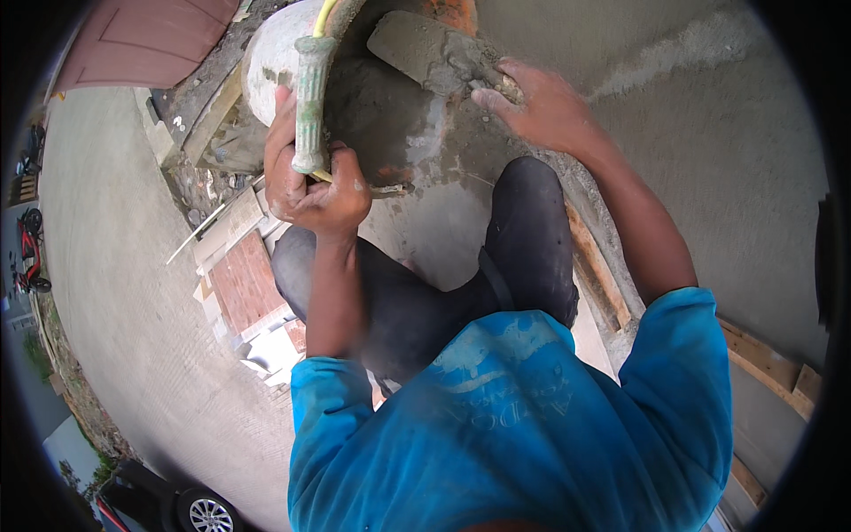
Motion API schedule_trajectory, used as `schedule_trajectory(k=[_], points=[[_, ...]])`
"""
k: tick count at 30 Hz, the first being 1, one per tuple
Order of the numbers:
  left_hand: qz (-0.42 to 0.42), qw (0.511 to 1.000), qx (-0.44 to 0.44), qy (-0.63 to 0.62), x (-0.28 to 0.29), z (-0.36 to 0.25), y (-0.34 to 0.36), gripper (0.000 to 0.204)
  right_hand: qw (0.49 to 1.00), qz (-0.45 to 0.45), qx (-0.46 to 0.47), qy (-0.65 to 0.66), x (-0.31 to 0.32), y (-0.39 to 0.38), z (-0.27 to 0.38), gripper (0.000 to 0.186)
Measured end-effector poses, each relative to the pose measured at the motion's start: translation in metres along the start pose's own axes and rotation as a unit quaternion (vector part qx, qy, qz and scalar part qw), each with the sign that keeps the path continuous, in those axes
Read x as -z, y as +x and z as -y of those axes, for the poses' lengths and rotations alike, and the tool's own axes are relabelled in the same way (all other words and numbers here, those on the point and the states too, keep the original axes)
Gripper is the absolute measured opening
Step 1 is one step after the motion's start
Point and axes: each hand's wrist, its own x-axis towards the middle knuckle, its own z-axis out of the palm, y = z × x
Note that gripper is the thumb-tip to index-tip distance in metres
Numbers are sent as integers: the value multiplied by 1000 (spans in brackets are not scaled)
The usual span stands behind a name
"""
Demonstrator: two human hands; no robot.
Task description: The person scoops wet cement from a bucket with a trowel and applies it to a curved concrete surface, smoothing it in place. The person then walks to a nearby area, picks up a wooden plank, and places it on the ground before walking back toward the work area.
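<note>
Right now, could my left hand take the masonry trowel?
Probably not easily: your left hand holds a ridged green-white handle, and your right hand grips the masonry trowel.

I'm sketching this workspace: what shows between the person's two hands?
In the head view, a smeared grey surface with a paler patch shows between the left hand and right hand.

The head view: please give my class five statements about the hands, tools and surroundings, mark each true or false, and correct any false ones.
1. The right hand holds a trowel. True.
2. The trowel's blade is perfectly clean. False: grey paste clings to it.
3. The left hand holds a ribbed-handled tool. True.
4. The person's shirt is yellow. False: it is blue.
5. A car wheel shows at the lower left. True.
</note>
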Motion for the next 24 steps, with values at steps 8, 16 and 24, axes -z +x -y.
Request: schedule_trajectory(k=[8,16,24], points=[[-20,992,-118,47,-6,-14,-2,17,967,210,24,144,9,10,44,65],[-33,998,4,55,-29,-26,-22,27,998,-11,19,-53,-51,40,38,38],[-21,999,-9,28,-31,-28,-10,32,990,-78,-24,-118,-43,49,48,35]])
